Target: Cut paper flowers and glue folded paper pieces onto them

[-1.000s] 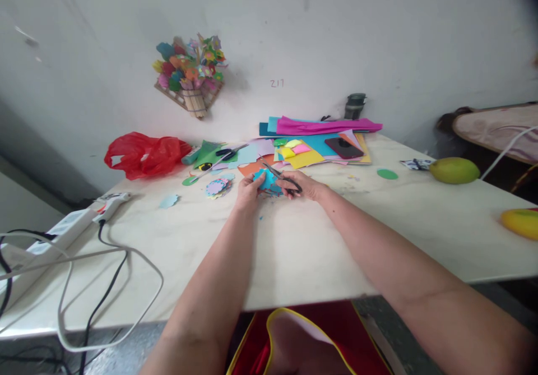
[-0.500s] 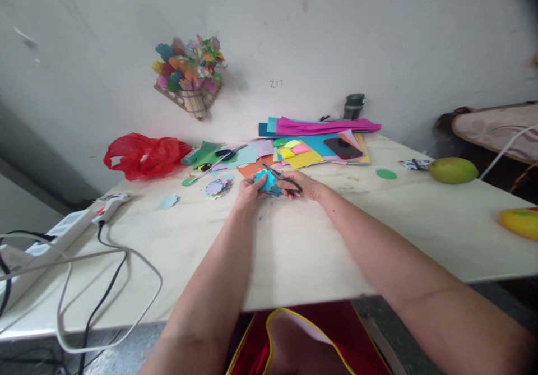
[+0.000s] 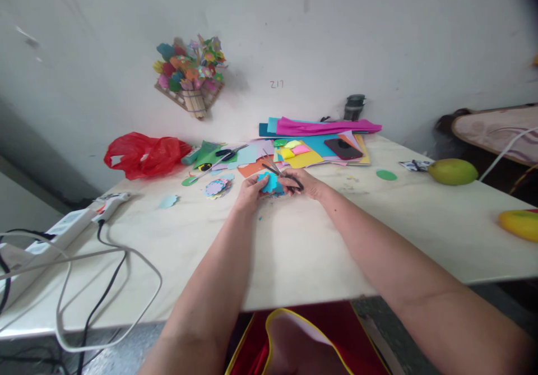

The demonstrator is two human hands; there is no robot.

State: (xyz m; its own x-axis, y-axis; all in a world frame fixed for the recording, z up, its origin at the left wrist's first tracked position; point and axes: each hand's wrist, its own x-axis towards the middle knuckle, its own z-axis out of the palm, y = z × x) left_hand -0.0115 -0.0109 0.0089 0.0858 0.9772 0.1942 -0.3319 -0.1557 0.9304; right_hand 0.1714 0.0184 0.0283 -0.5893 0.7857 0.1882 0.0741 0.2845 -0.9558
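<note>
A blue paper shape with a scalloped edge [image 3: 268, 182] is pinched between the thumb and fingers of my left hand [image 3: 251, 189]. My right hand [image 3: 300, 183] is closed round the dark handles of a pair of scissors [image 3: 274, 169]. The scissor blades point up and left, spread apart, just above the paper's far edge. Small blue scraps lie on the table under my hands. To the left of my left hand sits a pile of scalloped paper pieces [image 3: 217, 186], a lilac one on top. A single pale blue scalloped piece [image 3: 168, 202] lies farther left.
Coloured paper sheets [image 3: 311, 156] spread across the back, with a phone [image 3: 343, 149] on them. A second pair of scissors [image 3: 229, 153] and a red plastic bag [image 3: 145, 156] lie back left. Cables and a power strip [image 3: 63, 229] are left; a mango [image 3: 453, 171] is right.
The scissor blades have opened wider. The blue paper has shifted slightly to the right and turned a little in my left hand.
</note>
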